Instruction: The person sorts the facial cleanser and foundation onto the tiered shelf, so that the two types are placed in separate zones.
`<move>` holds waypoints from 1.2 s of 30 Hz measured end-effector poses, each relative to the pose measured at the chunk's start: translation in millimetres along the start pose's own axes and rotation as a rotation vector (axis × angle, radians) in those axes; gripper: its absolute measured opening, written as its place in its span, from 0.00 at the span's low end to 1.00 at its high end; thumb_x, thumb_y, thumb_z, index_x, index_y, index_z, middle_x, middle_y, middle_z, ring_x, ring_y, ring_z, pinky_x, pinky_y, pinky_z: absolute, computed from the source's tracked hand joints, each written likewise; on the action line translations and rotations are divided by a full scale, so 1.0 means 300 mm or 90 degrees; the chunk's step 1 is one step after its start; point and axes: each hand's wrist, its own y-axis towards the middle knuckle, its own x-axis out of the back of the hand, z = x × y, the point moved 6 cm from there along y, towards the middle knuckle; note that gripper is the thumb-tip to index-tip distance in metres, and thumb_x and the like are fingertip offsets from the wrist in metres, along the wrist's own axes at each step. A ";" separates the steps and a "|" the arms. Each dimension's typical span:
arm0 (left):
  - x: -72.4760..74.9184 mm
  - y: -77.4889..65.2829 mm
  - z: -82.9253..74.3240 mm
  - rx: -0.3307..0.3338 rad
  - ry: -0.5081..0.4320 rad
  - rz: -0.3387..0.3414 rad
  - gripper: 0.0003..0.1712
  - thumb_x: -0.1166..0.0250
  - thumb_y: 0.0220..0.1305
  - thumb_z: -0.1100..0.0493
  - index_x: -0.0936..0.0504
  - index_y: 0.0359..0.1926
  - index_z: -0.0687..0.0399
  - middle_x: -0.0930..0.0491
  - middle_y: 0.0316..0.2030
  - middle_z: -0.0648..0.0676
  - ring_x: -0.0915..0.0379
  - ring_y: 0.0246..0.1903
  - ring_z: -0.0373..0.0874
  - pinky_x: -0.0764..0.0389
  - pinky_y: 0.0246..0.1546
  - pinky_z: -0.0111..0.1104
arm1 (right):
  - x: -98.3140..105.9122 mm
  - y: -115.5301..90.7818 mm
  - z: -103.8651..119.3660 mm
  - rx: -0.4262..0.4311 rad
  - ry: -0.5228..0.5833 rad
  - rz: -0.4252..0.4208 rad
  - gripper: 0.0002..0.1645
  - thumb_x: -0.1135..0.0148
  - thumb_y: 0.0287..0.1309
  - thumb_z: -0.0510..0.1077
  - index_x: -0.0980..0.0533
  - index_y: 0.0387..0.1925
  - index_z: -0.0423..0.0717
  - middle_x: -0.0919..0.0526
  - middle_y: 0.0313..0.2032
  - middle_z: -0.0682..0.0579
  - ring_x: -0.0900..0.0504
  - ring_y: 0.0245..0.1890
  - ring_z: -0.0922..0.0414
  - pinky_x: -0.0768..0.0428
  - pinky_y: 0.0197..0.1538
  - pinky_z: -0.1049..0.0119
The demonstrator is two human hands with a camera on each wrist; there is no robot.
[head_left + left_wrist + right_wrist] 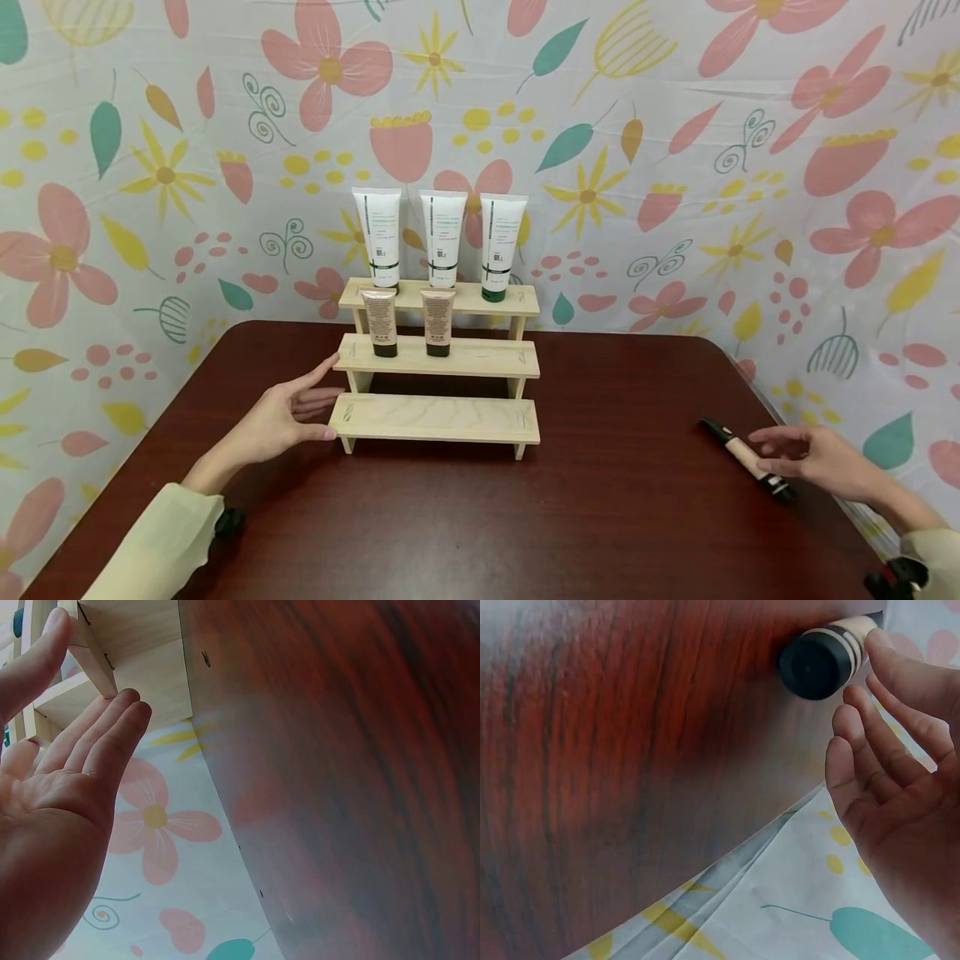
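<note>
A three-step pale wooden display stand [435,418] stands on the table. My left hand [273,421] is at its left side, fingers extended, with thumb tip and fingertips right at the ends of its steps. In the left wrist view, the fingertips meet the wooden edge [96,664]. Far to the right lies a slim beige cosmetic tube [744,456] with black ends. Beside it my right hand [828,462] has its thumb and loosely bent fingers close to the tube. The right wrist view shows its round black end [810,666], with the thumb near the beige body.
Three white squeeze tubes with green caps, one of them at the right [501,246], stand on the top step. Two small beige tubes with black caps, the left one [381,323] included, stand on the middle step. A flowered cloth [600,275] hangs behind the dark table [600,517].
</note>
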 end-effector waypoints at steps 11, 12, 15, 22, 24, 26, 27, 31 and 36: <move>0.000 0.004 0.002 -0.001 0.001 0.001 0.63 0.19 0.56 0.68 0.47 0.85 0.46 0.24 0.65 0.71 0.23 0.63 0.64 0.21 0.59 0.57 | -0.007 0.034 0.013 -0.025 -0.048 0.056 0.24 0.33 0.71 0.38 0.24 0.58 0.20 0.14 0.40 0.48 0.15 0.33 0.60 0.16 0.33 0.66; 0.000 0.004 0.002 0.000 0.002 0.001 0.63 0.19 0.56 0.68 0.47 0.85 0.47 0.24 0.65 0.71 0.23 0.63 0.64 0.21 0.59 0.57 | -0.011 0.037 0.015 -0.016 -0.040 0.063 0.24 0.34 0.71 0.37 0.24 0.58 0.20 0.13 0.40 0.49 0.14 0.33 0.59 0.16 0.33 0.65; -0.001 0.003 0.000 0.003 0.003 0.002 0.63 0.19 0.56 0.68 0.47 0.85 0.47 0.24 0.65 0.71 0.24 0.63 0.64 0.21 0.59 0.57 | -0.019 0.044 0.015 0.009 -0.024 0.079 0.22 0.35 0.72 0.34 0.25 0.57 0.18 0.13 0.38 0.49 0.13 0.34 0.58 0.14 0.33 0.64; -0.003 -0.001 -0.002 0.015 0.007 0.002 0.63 0.19 0.57 0.68 0.47 0.85 0.47 0.24 0.65 0.71 0.24 0.63 0.65 0.21 0.59 0.56 | -0.024 0.042 0.013 0.021 -0.005 0.096 0.21 0.37 0.72 0.34 0.25 0.57 0.18 0.13 0.37 0.49 0.13 0.34 0.57 0.15 0.33 0.64; -0.003 -0.003 -0.003 0.017 0.009 0.001 0.63 0.19 0.56 0.68 0.47 0.85 0.47 0.24 0.65 0.71 0.24 0.63 0.65 0.21 0.59 0.56 | -0.027 0.042 0.017 0.023 -0.001 0.098 0.21 0.36 0.72 0.34 0.25 0.57 0.19 0.12 0.37 0.50 0.13 0.34 0.58 0.15 0.33 0.64; -0.003 -0.004 -0.002 0.019 0.009 0.000 0.63 0.19 0.57 0.68 0.47 0.85 0.47 0.23 0.64 0.71 0.24 0.63 0.65 0.21 0.59 0.56 | -0.031 0.043 0.022 0.029 0.003 0.102 0.21 0.36 0.72 0.34 0.25 0.57 0.19 0.12 0.37 0.51 0.14 0.34 0.58 0.15 0.33 0.64; -0.002 -0.005 -0.002 0.020 0.009 -0.001 0.63 0.19 0.57 0.69 0.47 0.85 0.47 0.23 0.64 0.71 0.23 0.63 0.65 0.21 0.59 0.56 | -0.032 0.044 0.026 0.034 0.005 0.104 0.21 0.36 0.72 0.34 0.25 0.57 0.18 0.12 0.37 0.51 0.14 0.34 0.58 0.15 0.33 0.64; -0.002 -0.006 -0.003 0.020 0.010 0.000 0.63 0.20 0.57 0.68 0.47 0.85 0.47 0.23 0.64 0.71 0.23 0.63 0.66 0.20 0.59 0.56 | -0.037 0.050 0.033 0.050 0.020 0.115 0.21 0.37 0.71 0.32 0.26 0.57 0.16 0.12 0.37 0.50 0.13 0.34 0.58 0.15 0.33 0.64; -0.002 -0.003 -0.005 0.010 0.006 0.002 0.63 0.19 0.57 0.68 0.47 0.85 0.46 0.24 0.65 0.72 0.23 0.63 0.65 0.20 0.59 0.56 | -0.032 0.052 0.026 0.054 0.036 0.122 0.20 0.38 0.71 0.30 0.27 0.56 0.14 0.11 0.38 0.50 0.14 0.35 0.60 0.15 0.33 0.65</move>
